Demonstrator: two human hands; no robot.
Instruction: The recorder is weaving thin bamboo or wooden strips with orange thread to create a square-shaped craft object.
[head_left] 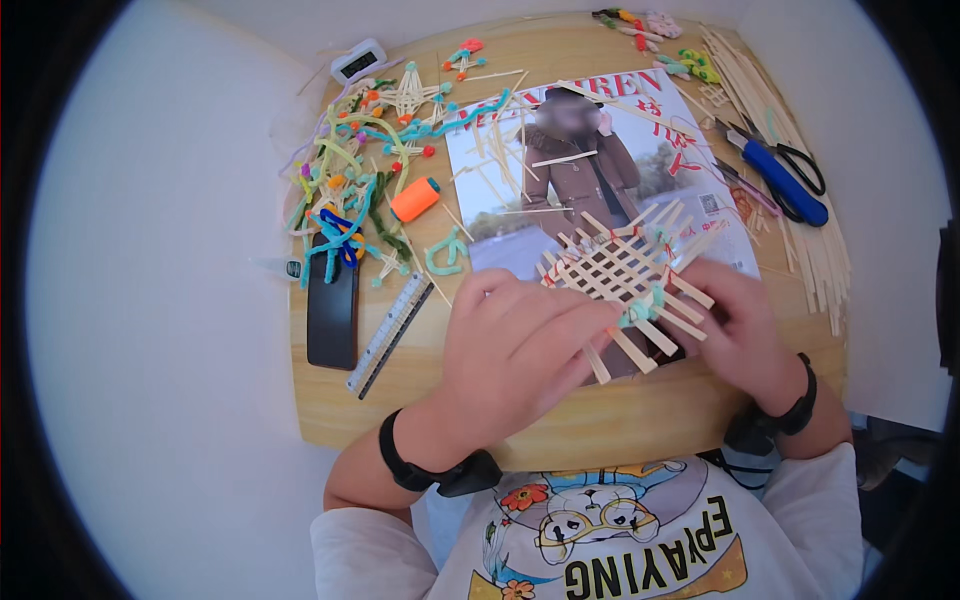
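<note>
The biggest thing is the wooden counter (620, 425); on it lies a lg. printed sheet (490, 235) w/ a picture of a person in brown coat, from the far edge to near the front edge. Along the R edge of the counter is a bundle of long pale strips (815, 255). Toward the far L corner spreads a heap of coloured fuzzy stems (350, 140), w/ sm. stick stars among them.

Next, the hands: L hand (525, 340) is clamped w/ its fingertips on the near L side of a woven stick mat (610, 275); R hand (735, 320) grips its R side, some fingers hidden. The mat is held tilted above the near part of the sheet, close to the front edge of the counter.

By the L edge: a black flat case (332, 325), & just beside it a clear ruler (390, 335). Near the R edge: a blue-handled tool (785, 185). Then, smaller: white digital clock (358, 62) at the far L corner, orange spool (415, 200) btw. heap & sheet, and a mint-green twist (641, 310) on the mat's near side.
</note>
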